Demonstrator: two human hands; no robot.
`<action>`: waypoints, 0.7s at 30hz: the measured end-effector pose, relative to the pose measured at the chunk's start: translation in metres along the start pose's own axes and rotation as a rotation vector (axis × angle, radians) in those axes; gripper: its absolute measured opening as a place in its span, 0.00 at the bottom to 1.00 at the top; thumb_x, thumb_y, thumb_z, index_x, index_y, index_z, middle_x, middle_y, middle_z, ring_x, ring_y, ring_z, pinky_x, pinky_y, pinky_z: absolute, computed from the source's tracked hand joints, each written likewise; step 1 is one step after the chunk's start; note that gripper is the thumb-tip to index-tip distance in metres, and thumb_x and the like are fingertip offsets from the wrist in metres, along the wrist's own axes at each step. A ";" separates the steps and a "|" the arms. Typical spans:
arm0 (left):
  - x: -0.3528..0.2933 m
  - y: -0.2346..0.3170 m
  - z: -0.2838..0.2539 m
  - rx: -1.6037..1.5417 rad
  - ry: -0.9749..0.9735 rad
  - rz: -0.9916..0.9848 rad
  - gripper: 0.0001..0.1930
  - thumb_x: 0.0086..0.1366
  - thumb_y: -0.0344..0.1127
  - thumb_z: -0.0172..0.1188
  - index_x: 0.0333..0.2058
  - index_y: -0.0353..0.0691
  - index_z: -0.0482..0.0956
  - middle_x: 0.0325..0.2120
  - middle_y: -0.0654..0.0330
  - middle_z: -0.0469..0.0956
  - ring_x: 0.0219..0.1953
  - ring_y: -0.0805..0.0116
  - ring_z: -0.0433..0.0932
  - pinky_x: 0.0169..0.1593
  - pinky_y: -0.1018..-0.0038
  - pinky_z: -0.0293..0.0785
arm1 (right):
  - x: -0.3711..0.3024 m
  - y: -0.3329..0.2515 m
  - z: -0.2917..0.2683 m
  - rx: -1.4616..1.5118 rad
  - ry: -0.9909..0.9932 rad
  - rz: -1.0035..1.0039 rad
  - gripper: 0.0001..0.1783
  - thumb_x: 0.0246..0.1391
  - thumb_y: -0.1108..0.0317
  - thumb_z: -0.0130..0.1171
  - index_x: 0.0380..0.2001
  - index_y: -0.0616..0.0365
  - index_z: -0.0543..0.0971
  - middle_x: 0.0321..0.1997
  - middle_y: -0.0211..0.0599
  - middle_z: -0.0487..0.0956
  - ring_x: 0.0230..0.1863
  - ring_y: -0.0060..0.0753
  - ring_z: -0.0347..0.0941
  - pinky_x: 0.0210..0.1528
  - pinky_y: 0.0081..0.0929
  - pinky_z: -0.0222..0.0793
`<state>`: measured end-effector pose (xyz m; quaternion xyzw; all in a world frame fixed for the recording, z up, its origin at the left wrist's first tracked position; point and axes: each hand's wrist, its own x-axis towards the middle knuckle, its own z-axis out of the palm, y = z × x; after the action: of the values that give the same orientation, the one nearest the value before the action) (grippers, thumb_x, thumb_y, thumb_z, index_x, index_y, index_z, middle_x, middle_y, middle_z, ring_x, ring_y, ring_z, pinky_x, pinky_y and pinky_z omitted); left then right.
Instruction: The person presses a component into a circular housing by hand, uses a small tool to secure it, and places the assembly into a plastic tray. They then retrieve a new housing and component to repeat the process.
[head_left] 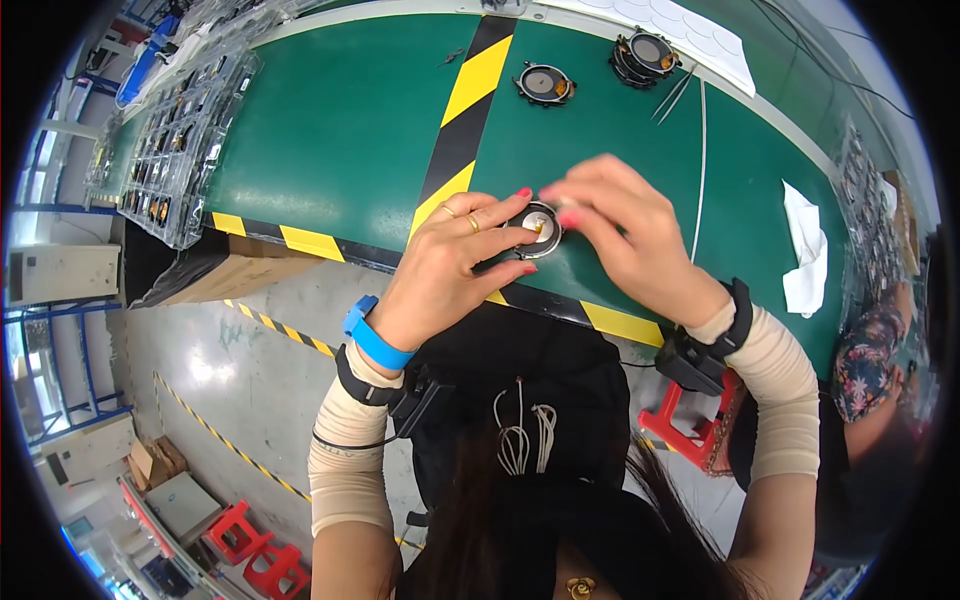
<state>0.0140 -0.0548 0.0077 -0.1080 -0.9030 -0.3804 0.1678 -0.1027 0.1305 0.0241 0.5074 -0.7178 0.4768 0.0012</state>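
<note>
Near the front edge of the green table, my left hand (445,255) grips a round watch case (549,240) with a dark rim and a silvery inside. Its thumb and fingers hold the rim, and one fingertip reaches over the inside. My right hand (640,240) is beside the case's upper right edge. Its thumb and forefinger are pinched together, slightly blurred; what lies between them, if anything, is too small to make out. Farther off lies a similar watch case (545,85), and to its right is a stack of such cases (643,55).
Tweezers (676,95) lie below the stack. A white cloth or paper (803,250) rests at the right. Clear plastic trays (185,145) with small parts stand at the left end. Striped tape (475,90) crosses the table. Another person (870,370) sits at the right, near a red stool (690,425).
</note>
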 end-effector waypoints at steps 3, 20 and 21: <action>-0.001 -0.001 -0.002 -0.009 0.002 -0.014 0.15 0.49 0.27 0.72 0.38 0.37 0.85 0.51 0.56 0.80 0.46 0.57 0.77 0.49 0.66 0.75 | -0.006 -0.004 0.001 0.054 -0.036 -0.147 0.09 0.48 0.76 0.65 0.36 0.61 0.82 0.32 0.35 0.79 0.32 0.39 0.75 0.34 0.32 0.73; 0.000 0.001 0.004 -0.203 0.061 -0.154 0.26 0.48 0.28 0.75 0.45 0.37 0.73 0.49 0.54 0.79 0.50 0.53 0.77 0.52 0.66 0.75 | -0.005 -0.002 0.011 -0.191 -0.117 -0.070 0.10 0.45 0.76 0.67 0.34 0.58 0.82 0.33 0.34 0.78 0.33 0.36 0.77 0.33 0.32 0.73; 0.000 0.001 0.004 -0.212 0.077 -0.153 0.24 0.48 0.28 0.75 0.44 0.37 0.74 0.48 0.53 0.80 0.50 0.53 0.77 0.51 0.66 0.75 | -0.005 0.000 0.012 -0.221 -0.146 -0.078 0.10 0.45 0.76 0.67 0.35 0.58 0.82 0.32 0.34 0.78 0.33 0.37 0.76 0.33 0.32 0.72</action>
<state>0.0135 -0.0510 0.0058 -0.0414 -0.8562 -0.4893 0.1607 -0.0941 0.1264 0.0152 0.5651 -0.7438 0.3562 0.0238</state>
